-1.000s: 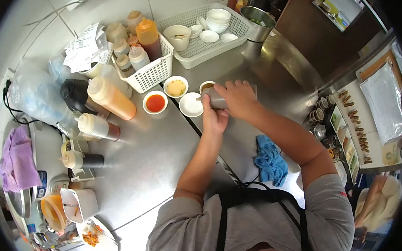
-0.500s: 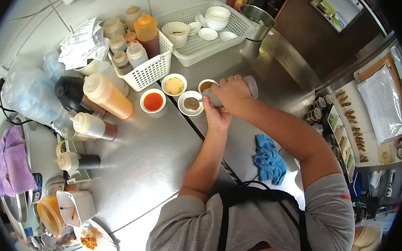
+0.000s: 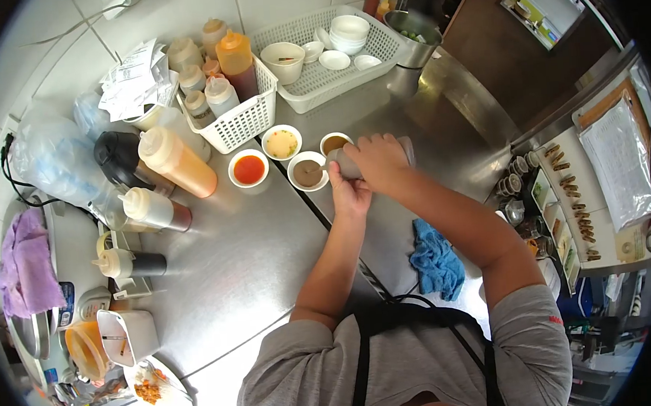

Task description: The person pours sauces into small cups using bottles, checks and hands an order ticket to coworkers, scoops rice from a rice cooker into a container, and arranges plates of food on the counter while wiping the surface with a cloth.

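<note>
A greyish squeeze bottle lies almost level between my hands, its nozzle over a small white bowl holding greyish-brown sauce. My left hand is closed on the nozzle end from below. Farther back on the bottle, my right hand grips it from above. Just behind stands a bowl of brown sauce, partly hidden by the bottle and hand. Beside these are a bowl of pale yellow liquid with bits and a bowl of red sauce.
Several squeeze bottles, one orange, stand at the left. Behind are a white basket of bottles and a tray of white dishes. A metal pot is at its right. A blue cloth lies near my right arm.
Greyish-brown sauce has filled more of the formerly white, empty bowl under the nozzle. Both hands keep hold of the bottle, with only slight shifts.
</note>
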The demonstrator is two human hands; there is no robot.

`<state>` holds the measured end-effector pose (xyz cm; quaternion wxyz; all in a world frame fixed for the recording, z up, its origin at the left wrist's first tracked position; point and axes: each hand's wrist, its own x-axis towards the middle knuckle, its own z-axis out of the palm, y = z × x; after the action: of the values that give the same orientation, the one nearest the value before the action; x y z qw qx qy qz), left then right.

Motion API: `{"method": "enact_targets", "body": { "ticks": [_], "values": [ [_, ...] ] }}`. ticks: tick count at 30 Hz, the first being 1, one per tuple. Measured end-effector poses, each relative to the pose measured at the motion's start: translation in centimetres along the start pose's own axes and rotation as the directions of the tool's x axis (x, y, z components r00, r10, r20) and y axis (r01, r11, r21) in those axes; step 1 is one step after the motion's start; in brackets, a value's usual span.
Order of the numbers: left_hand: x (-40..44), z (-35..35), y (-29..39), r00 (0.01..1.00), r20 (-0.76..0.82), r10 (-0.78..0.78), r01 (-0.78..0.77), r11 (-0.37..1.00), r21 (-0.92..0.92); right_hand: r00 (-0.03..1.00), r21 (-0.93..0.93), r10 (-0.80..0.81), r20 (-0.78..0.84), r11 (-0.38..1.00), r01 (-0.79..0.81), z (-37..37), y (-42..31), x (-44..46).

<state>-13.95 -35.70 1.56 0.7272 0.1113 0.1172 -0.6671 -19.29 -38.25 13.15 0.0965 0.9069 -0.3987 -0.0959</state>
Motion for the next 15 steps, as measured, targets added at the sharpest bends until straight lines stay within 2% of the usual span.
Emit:
{"method": "enact_targets", "body": {
  "ticks": [1, 3, 6, 7, 8, 9, 10, 11, 12, 13, 14, 15],
  "values": [
    [-0.4, 0.6, 0.2, 1.0, -0.007, 0.03, -0.03, 0.999, 0.04, 1.0, 0.067, 0.017, 0.002, 0.998, -0.018, 0.2, 0.2, -0.6],
    [-1.2, 2.2, 0.8, 0.989, 0.019, 0.149, -0.149, 0.959, 0.24, 0.999, 0.193, 0.051, -0.004, 0.98, -0.05, 0.4, 0.7, -1.9],
    [-1.6, 6.4, 3.1, 0.938, 0.181, 0.295, -0.346, 0.789, 0.508, 0.924, 0.435, 0.091, -0.372, 0.896, 0.086, 1.3, 1.8, -2.8],
    [-1.8, 8.6, 4.4, 0.925, 0.209, 0.318, -0.378, 0.698, 0.609, 0.912, 0.487, 0.137, -0.387, 0.87, 0.076, 1.1, 2.1, -3.1],
    [-0.2, 9.5, 5.9, 0.841, 0.413, 0.35, -0.539, 0.616, 0.574, 0.897, 0.538, 0.184, -0.402, 0.84, 0.069, 0.6, 2.3, -3.5],
    [-1.4, 12.7, 7.0, 0.795, 0.435, 0.423, -0.605, 0.505, 0.616, 0.879, 0.588, 0.234, -0.415, 0.806, 0.063, 0.4, 2.5, -4.1],
    [-0.7, 14.2, 8.8, 0.718, 0.545, 0.434, -0.69, 0.339, 0.639, 0.881, 0.596, 0.269, -0.39, 0.803, 0.018, 1.0, 2.8, -4.8],
    [-0.4, 15.9, 10.1, 0.587, 0.644, 0.491, -0.79, 0.173, 0.589, 0.878, 0.6, 0.303, -0.369, 0.8, -0.024, 2.3, 3.3, -5.5],
    [0.0, 17.3, 11.4, 0.501, 0.676, 0.54, -0.816, 0.035, 0.577, 0.872, 0.603, 0.339, -0.352, 0.795, -0.066, 3.6, 3.8, -6.0],
    [1.2, 18.1, 12.9, 0.34, 0.748, 0.569, -0.821, -0.208, 0.532, 0.886, 0.584, 0.362, -0.289, 0.8, -0.136, 5.0, 4.1, -6.7],
    [0.6, 19.6, 13.2, 0.274, 0.754, 0.597, -0.778, -0.324, 0.539, 0.894, 0.564, 0.389, -0.221, 0.799, -0.208, 6.5, 4.2, -7.4],
    [1.5, 20.0, 14.2, 0.181, 0.801, 0.57, -0.698, -0.5, 0.513, 0.904, 0.557, 0.386, -0.184, 0.799, -0.227, 7.9, 4.4, -8.0]
  ]
}}
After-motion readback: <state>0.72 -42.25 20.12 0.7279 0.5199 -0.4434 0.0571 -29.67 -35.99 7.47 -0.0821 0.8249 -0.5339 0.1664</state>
